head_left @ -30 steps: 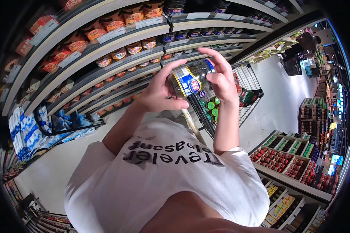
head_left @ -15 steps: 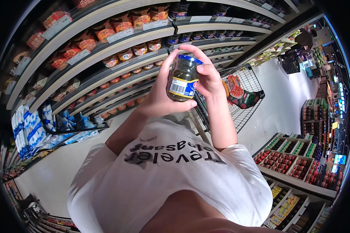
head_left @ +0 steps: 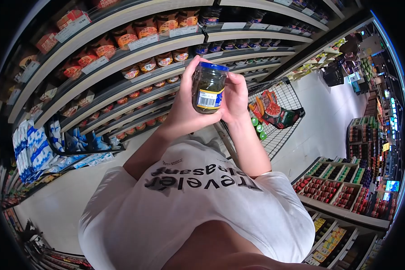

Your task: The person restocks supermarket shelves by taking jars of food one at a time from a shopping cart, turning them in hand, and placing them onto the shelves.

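Observation:
A glass jar (head_left: 207, 85) with a blue lid and dark contents is held upright between both hands, its barcode label facing me. My left hand (head_left: 184, 105) wraps the jar's left side, with the thumb under its base. On the other side, my right hand (head_left: 235, 99) presses against the jar, its fingers partly hidden behind the glass. Beyond my right forearm stands a wire shopping cart (head_left: 289, 96) holding red and dark packages (head_left: 272, 105) and green-lidded items (head_left: 258, 128).
Long store shelves (head_left: 135, 45) of jars and red-orange tubs curve across the front. Blue-and-white packages (head_left: 29, 148) are stacked at the left. Display racks (head_left: 328, 186) of jars stand at the right. A person in dark clothing (head_left: 350, 47) is far off at the upper right.
The jar has turned from tilted to upright, and its label has rotated to show the barcode. My right hand has moved left and lower beside it.

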Action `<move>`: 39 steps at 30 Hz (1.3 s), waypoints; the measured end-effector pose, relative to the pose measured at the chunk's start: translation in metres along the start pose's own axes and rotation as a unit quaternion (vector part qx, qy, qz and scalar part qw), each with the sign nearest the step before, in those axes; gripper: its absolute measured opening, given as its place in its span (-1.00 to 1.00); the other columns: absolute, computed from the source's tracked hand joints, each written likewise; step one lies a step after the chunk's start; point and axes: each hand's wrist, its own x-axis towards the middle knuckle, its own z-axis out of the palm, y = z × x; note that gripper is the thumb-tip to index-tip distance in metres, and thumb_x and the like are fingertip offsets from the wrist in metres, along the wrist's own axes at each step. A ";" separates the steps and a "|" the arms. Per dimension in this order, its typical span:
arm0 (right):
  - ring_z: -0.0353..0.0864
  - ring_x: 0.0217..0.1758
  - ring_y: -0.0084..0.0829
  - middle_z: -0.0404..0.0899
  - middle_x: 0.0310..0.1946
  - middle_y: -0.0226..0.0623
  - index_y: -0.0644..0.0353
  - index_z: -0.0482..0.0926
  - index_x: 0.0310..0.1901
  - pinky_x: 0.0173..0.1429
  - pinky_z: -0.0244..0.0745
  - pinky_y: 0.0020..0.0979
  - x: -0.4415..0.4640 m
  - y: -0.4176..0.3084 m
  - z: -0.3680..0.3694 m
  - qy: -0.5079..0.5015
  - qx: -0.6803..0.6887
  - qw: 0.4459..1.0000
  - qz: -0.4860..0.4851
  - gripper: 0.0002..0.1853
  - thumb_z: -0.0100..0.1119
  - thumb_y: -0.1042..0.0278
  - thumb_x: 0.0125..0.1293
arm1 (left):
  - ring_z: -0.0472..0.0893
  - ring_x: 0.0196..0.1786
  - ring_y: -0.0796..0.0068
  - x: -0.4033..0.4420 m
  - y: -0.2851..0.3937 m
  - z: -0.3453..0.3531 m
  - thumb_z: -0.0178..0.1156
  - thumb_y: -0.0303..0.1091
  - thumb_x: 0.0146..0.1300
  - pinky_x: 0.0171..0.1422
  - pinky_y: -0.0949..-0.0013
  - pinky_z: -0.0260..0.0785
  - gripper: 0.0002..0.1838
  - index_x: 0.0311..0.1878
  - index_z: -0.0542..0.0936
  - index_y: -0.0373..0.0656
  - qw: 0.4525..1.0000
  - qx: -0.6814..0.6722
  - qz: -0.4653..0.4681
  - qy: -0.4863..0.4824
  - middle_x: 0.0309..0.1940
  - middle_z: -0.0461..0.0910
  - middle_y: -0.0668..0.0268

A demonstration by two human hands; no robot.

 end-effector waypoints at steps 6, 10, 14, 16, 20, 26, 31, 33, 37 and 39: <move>0.66 0.26 -0.23 0.64 0.21 -0.11 0.33 0.47 0.33 0.41 0.52 -0.15 -0.010 0.009 -0.010 -0.030 0.019 0.999 0.012 -0.44 -0.06 0.02 0.55 | 0.54 0.34 0.29 -0.002 0.006 -0.003 0.54 -0.47 -0.01 0.46 0.20 0.38 0.28 0.68 -0.13 -0.22 0.999 -0.009 -0.031 0.012 0.31 0.47 0.06; 0.69 0.21 -0.26 0.65 0.20 -0.14 0.29 0.48 0.32 0.37 0.57 -0.15 -0.014 0.020 -0.011 0.012 0.031 0.999 0.024 -0.44 -0.02 -0.03 0.56 | 0.59 0.30 0.19 -0.003 0.005 -0.003 0.58 -0.40 -0.02 0.40 0.15 0.45 0.30 0.68 -0.11 -0.19 1.000 0.006 -0.022 0.011 0.27 0.51 0.03; 0.66 0.30 -0.20 0.56 0.34 -0.05 0.29 0.38 0.44 0.42 0.55 -0.15 -0.011 0.026 -0.007 -0.030 0.044 0.997 0.048 -0.28 0.07 -0.14 0.49 | 0.69 0.19 -0.11 -0.002 0.013 -0.003 0.64 -0.10 -0.06 0.24 0.01 0.58 0.35 0.68 -0.07 -0.14 0.987 0.162 -0.016 0.002 0.24 0.56 -0.13; 0.63 0.34 -0.15 0.52 0.39 -0.03 0.29 0.34 0.48 0.44 0.54 -0.13 -0.010 0.027 -0.004 -0.032 0.048 0.997 0.041 -0.21 0.11 -0.19 0.45 | 0.62 0.27 -0.03 -0.001 0.028 -0.005 0.67 -0.09 -0.06 0.26 0.09 0.55 0.43 0.69 -0.18 -0.18 0.949 0.264 -0.146 -0.090 0.39 0.38 -0.16; 0.66 0.28 -0.14 0.60 0.31 -0.09 0.25 0.40 0.44 0.40 0.57 -0.09 -0.015 0.030 -0.027 0.026 0.078 0.995 0.054 -0.28 0.10 -0.17 0.48 | 0.71 -0.12 -0.02 -0.006 0.019 -0.008 0.49 0.26 0.08 -0.09 0.02 0.58 0.22 0.66 0.10 -0.14 0.901 0.429 -0.022 -0.054 0.06 0.52 0.05; 0.73 0.06 -0.29 0.69 0.06 -0.17 0.24 0.51 0.28 0.18 0.70 -0.18 -0.013 0.033 -0.031 0.114 -0.003 0.993 -0.002 -0.55 0.13 0.09 0.56 | 0.56 0.19 0.00 -0.017 0.003 -0.005 0.34 0.04 0.34 0.20 0.06 0.45 -0.02 0.63 0.13 -0.31 0.941 0.335 -0.043 -0.024 0.12 0.46 -0.01; 0.63 0.14 -0.48 0.66 0.10 -0.31 0.27 0.50 0.30 0.26 0.52 -0.38 -0.014 0.038 -0.006 0.182 -0.307 0.928 -0.109 -0.60 0.08 0.19 0.60 | 0.51 0.33 0.13 -0.022 -0.019 0.006 0.23 -0.03 0.48 0.43 0.16 0.33 -0.13 0.59 0.11 -0.42 0.978 0.204 -0.023 0.025 0.36 0.43 0.00; 0.58 0.21 -0.46 0.63 0.17 -0.28 0.29 0.48 0.33 0.34 0.45 -0.36 -0.017 0.033 -0.007 0.152 -0.244 0.952 -0.102 -0.57 0.02 0.17 0.63 | 0.52 0.35 0.18 -0.010 -0.026 0.006 0.14 0.00 0.53 0.43 0.22 0.33 -0.22 0.54 0.19 -0.40 0.993 -0.009 -0.111 0.042 0.35 0.46 0.04; 0.42 0.45 -0.33 0.51 0.36 -0.15 0.36 0.33 0.49 0.58 0.19 -0.26 -0.027 0.023 0.006 0.103 -0.212 0.967 -0.097 -0.35 -0.14 -0.03 0.63 | 0.58 0.29 0.28 0.005 -0.008 -0.007 -0.35 0.21 0.64 0.43 0.23 0.38 -0.26 0.44 0.36 -0.30 0.900 -0.331 -0.271 0.082 0.26 0.58 0.10; 0.31 0.57 -0.22 0.41 0.46 -0.05 0.41 0.28 0.53 0.66 0.03 -0.18 -0.033 0.020 0.009 0.100 -0.271 0.952 -0.103 -0.25 -0.14 -0.09 0.59 | 0.64 0.18 0.14 0.013 -0.003 -0.010 -0.54 0.35 0.58 0.33 0.08 0.46 -0.09 0.43 0.39 -0.31 0.847 -0.420 -0.306 0.112 0.19 0.60 0.02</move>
